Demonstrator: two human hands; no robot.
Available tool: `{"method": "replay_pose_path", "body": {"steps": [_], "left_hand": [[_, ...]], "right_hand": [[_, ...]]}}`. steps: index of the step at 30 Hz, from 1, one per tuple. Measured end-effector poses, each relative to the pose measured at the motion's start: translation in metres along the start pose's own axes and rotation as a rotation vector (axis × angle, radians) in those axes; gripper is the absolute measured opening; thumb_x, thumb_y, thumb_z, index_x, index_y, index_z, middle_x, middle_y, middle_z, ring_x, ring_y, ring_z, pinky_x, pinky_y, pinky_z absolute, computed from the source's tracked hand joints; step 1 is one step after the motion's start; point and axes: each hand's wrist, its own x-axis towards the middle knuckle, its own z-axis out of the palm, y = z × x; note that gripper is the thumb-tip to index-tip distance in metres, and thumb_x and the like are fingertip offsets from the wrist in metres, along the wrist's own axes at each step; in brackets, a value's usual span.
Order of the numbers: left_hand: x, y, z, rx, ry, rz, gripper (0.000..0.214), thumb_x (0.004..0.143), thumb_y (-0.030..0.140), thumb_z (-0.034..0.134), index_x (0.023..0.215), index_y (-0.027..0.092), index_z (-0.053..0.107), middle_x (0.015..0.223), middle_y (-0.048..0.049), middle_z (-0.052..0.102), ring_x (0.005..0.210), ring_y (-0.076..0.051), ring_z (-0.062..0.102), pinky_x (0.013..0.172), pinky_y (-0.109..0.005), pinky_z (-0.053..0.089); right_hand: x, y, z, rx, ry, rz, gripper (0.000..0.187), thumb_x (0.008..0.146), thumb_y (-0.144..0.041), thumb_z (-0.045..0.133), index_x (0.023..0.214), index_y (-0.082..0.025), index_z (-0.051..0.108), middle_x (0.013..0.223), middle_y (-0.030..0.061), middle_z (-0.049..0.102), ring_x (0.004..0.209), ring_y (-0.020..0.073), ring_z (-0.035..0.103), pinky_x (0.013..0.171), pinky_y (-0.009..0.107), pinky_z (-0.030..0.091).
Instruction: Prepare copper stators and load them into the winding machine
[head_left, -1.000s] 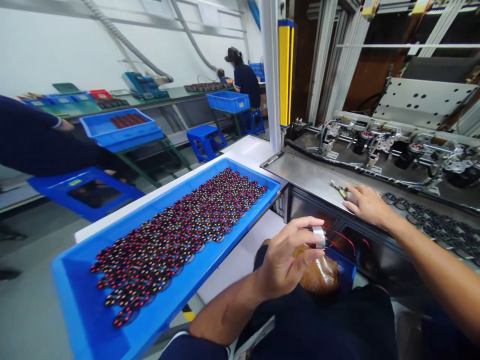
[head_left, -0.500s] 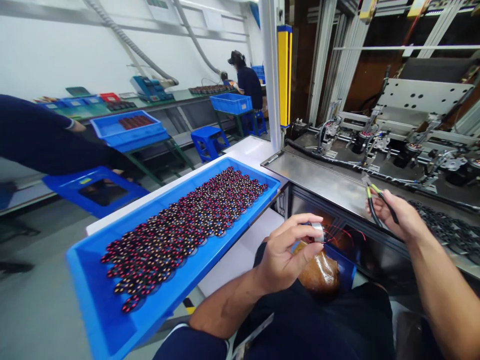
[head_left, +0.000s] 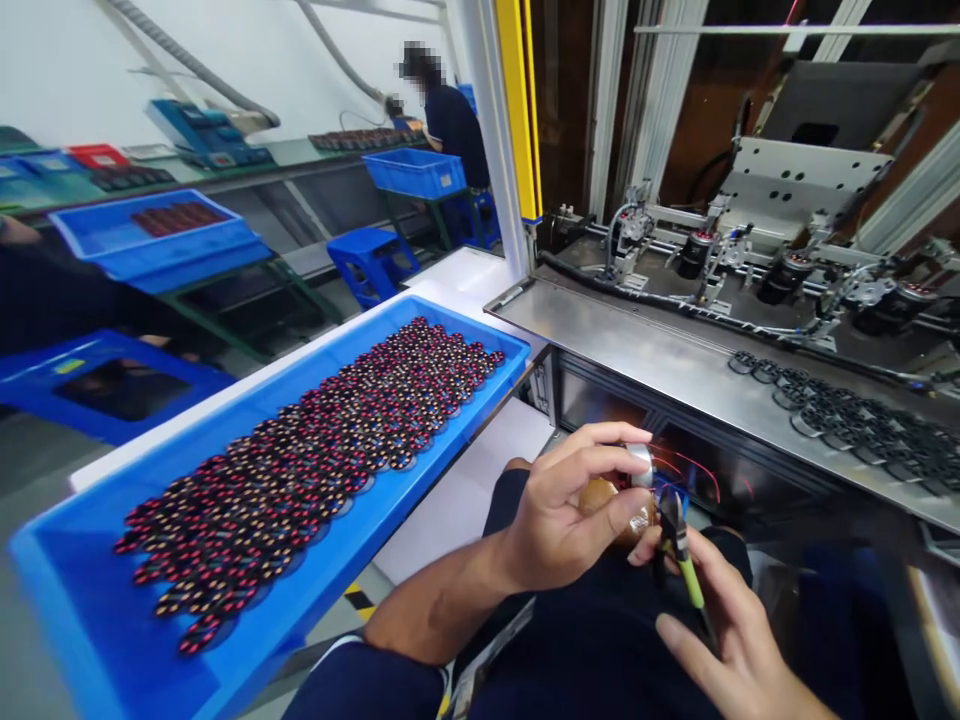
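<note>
Broadly, the machine (head_left: 806, 195) takes up the right background, its row of fixtures standing behind a strip of bare metal worktop (head_left: 637, 340). Left of that, a long blue tray (head_left: 420, 482) lies slantwise, with a dense spread of dark discs (head_left: 315, 450), dotted red and pale yellow, inside it. A crowd of black rings (head_left: 847, 420) covers the worktop's right part.

Nearer, both hands come together above the person's lap. The left hand (head_left: 570, 500) is raised and curled, pinching the silver part (head_left: 640, 460) between thumb and fingers — the part sits right at the fingertips, on the hand's right side. Lower and further right, the right hand (head_left: 724, 620) grips the green-handled cutters (head_left: 690, 580), its fingers partly around them. Their jaws point up and look slightly parted, just right of the left thumb tip and a little below the part.

Smallest of all, thin red wires (head_left: 707, 470) curve away rightward from the part, above the cutters — whether the jaws touch any wire, I cannot tell.
</note>
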Motion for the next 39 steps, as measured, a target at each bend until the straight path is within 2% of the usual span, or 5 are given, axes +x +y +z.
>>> {"method": "replay_pose_path", "body": {"steps": [4,16,20,25,39], "left_hand": [[-0.001,0.003,-0.002,0.025,0.002,0.016,0.024,0.086,0.01,0.07,0.11,0.016,0.067,0.117,-0.0153,0.069,0.11,-0.022,0.068,0.086,-0.033,0.059],[-0.002,0.003,-0.006,0.051,0.012,0.042,0.021,0.088,0.013,0.067,0.109,0.017,0.066,0.116,-0.0131,0.071,0.11,-0.022,0.068,0.088,-0.034,0.059],[-0.002,0.003,-0.007,0.061,-0.009,0.105,0.027,0.089,0.012,0.067,0.115,0.017,0.063,0.119,-0.0134,0.07,0.114,-0.022,0.067,0.093,-0.037,0.058],[-0.003,0.005,-0.01,0.13,-0.019,0.129,0.024,0.089,0.012,0.067,0.112,0.018,0.065,0.122,-0.0135,0.07,0.114,-0.023,0.068,0.091,-0.037,0.06],[-0.006,0.01,-0.01,0.16,-0.041,0.129,0.029,0.087,0.016,0.07,0.115,0.018,0.065,0.114,-0.014,0.072,0.109,-0.023,0.07,0.085,-0.035,0.063]], "right_hand": [[0.007,0.001,0.0,-0.1,0.006,-0.05,0.065,0.086,-0.019,0.068,0.147,-0.029,0.046,0.117,0.009,0.073,0.107,0.0219,0.073,0.101,0.031,0.052],[0.015,-0.004,0.003,-0.16,0.043,-0.084,0.057,0.085,-0.012,0.061,0.139,-0.029,0.055,0.094,0.004,0.076,0.072,0.016,0.074,0.075,0.022,0.063],[0.009,0.0,-0.001,-0.22,0.05,-0.065,0.059,0.086,-0.016,0.062,0.142,-0.028,0.052,0.101,0.0065,0.077,0.082,0.02,0.078,0.074,0.024,0.064],[0.007,0.002,-0.003,-0.386,0.043,-0.161,0.061,0.085,-0.022,0.063,0.144,-0.025,0.051,0.129,0.0124,0.07,0.117,0.03,0.068,0.095,0.037,0.058],[0.013,0.0,-0.005,-0.41,0.042,-0.182,0.064,0.084,-0.02,0.061,0.147,-0.026,0.049,0.13,0.0118,0.069,0.115,0.0299,0.069,0.095,0.038,0.058]]}}
